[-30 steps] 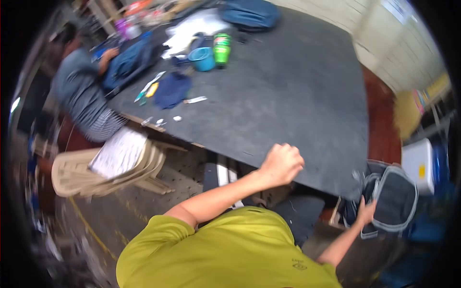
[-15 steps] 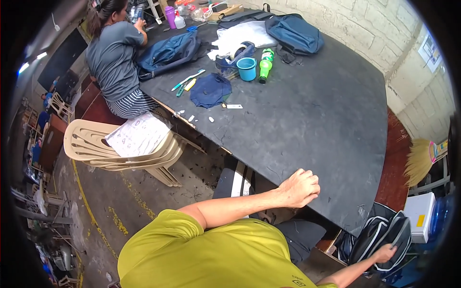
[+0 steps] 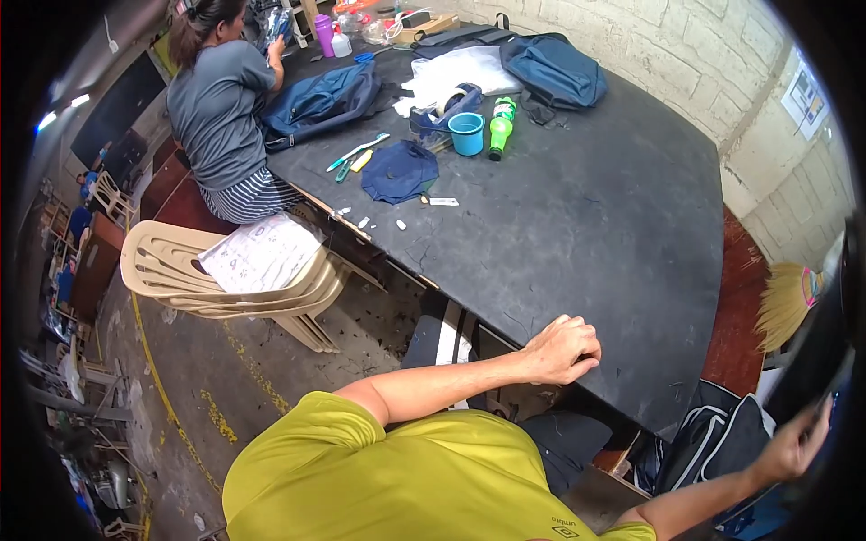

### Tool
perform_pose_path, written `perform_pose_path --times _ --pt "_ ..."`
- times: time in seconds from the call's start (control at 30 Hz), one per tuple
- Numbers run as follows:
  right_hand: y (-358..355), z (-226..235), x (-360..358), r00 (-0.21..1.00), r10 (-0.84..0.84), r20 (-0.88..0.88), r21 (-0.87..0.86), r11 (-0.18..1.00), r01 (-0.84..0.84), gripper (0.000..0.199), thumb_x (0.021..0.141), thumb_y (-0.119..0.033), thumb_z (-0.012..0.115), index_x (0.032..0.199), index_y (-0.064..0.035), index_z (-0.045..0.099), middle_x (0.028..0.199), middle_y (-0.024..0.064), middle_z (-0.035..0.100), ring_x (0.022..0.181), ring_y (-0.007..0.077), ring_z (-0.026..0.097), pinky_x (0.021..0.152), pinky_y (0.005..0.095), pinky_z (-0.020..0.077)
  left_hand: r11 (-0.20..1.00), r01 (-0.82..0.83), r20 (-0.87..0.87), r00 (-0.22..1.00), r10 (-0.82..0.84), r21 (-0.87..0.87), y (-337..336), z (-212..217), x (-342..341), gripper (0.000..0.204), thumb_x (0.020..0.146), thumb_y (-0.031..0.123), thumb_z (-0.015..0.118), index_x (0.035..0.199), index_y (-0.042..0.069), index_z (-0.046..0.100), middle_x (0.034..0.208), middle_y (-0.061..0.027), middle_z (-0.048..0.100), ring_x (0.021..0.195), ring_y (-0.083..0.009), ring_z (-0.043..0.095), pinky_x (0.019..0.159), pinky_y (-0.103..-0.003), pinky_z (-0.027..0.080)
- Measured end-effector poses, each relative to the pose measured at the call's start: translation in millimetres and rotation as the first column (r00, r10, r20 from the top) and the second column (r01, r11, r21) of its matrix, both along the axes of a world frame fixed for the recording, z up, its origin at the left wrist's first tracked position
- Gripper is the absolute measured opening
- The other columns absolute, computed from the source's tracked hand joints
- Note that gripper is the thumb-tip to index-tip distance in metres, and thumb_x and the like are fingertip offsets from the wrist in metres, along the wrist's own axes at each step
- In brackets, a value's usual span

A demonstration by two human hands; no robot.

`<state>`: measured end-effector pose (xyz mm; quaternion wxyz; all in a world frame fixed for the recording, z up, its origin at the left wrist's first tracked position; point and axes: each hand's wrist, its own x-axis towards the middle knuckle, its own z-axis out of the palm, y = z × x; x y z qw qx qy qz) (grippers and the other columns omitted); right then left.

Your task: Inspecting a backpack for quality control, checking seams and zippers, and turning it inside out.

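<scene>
My left hand [image 3: 564,350] lies on the near edge of the large black table [image 3: 595,225], fingers curled into a loose fist with nothing in it. At the lower right my right hand [image 3: 794,446] is closed on the edge of a dark bag [image 3: 825,347], which is lifted at the right rim of the view and mostly cut off. Below that hand a dark blue backpack with pale trim [image 3: 713,437] sits on the floor beside the table's corner. My yellow shirt fills the bottom.
A person in a grey shirt [image 3: 216,99] sits at the table's far left side. Stacked beige plastic chairs with papers on top [image 3: 225,270] stand on the left. Blue bags [image 3: 320,99], a teal cup [image 3: 466,133] and a green bottle [image 3: 499,126] sit at the far end. A straw broom [image 3: 789,302] leans at right.
My right hand has risen from the backpack on the floor and now holds a dark bag up at the right. My left hand stays on the table edge. The view has shifted.
</scene>
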<state>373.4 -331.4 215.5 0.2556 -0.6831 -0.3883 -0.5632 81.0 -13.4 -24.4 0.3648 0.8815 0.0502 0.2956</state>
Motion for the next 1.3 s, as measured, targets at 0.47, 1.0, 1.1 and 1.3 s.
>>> perform_pose_path --times 0.47,1.0,1.1,1.3 --pt "211 -219 -108 0.814 0.223 -0.537 -0.314 0.843 -0.438 0.052 0.073 0.004 0.071 0.123 -0.0071 0.079 0.088 0.0118 0.064 0.089 0.0350 0.066 0.092 0.0462 0.0518 0.690 0.152 0.218 0.976 0.009 -0.708 18 -16 -2 0.019 0.106 0.015 0.072 0.095 0.000 0.067 0.082 0.0029 0.063 0.077 -0.0050 0.055 0.068 -0.028 0.048" --pt "210 -225 -109 0.834 0.213 -0.509 -0.294 0.868 -0.400 0.053 0.070 0.003 0.072 0.122 -0.0070 0.079 0.091 0.0118 0.066 0.091 0.0350 0.067 0.092 0.0455 0.0524 0.736 0.118 0.130 0.991 -0.041 -0.667 19 -14 -2 0.020 0.106 0.019 0.074 0.099 0.001 0.070 0.090 -0.0014 0.070 0.086 -0.0081 0.063 0.077 -0.031 0.054" --pt "209 -226 -108 0.835 0.223 -0.503 -0.284 0.870 -0.403 0.053 0.071 0.003 0.072 0.122 -0.0066 0.078 0.091 0.0119 0.065 0.091 0.0350 0.067 0.092 0.0456 0.0524 0.757 0.098 0.122 0.992 -0.025 -0.646 17 -12 -2 0.021 0.107 0.019 0.074 0.099 0.000 0.070 0.089 -0.0009 0.070 0.085 -0.0080 0.062 0.077 -0.031 0.053" --pt "209 -224 -110 0.833 0.242 -0.498 -0.261 0.874 -0.411 0.052 0.071 0.003 0.072 0.121 -0.0063 0.078 0.090 0.0119 0.064 0.091 0.0348 0.067 0.092 0.0454 0.0522 0.741 0.102 0.144 0.990 -0.008 -0.663 15 -13 -1 0.019 0.106 0.017 0.073 0.098 0.000 0.070 0.084 0.0007 0.069 0.079 -0.0067 0.058 0.071 -0.030 0.050"
